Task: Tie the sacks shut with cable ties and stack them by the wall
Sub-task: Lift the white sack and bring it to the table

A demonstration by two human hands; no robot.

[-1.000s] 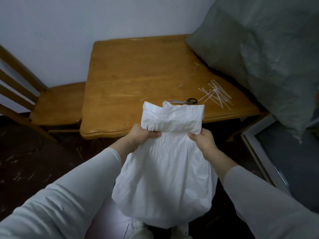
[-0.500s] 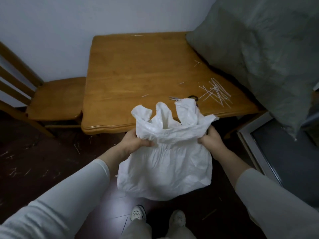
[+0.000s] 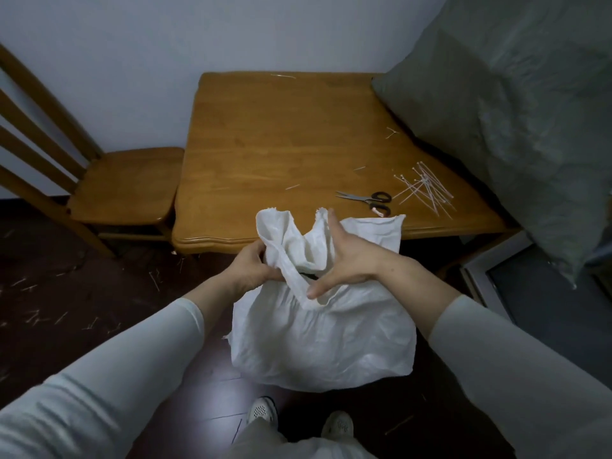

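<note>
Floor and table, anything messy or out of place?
Yes: short pale offcuts litter the dark floor left of the white woven sack, and a few lie on the wooden table. White cable ties sit in a crossed heap.

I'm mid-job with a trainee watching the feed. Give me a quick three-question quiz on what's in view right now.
1. True or false: the scissors lie on the chair seat.
2. Where are the loose cable ties? A) on the chair seat B) on the table, right of the scissors C) on top of the grey sack
3. Which hand grips the neck of the white sack with curled fingers?
Key: 1 false, they lie on the table. 2 B. 3 the left hand.
</note>
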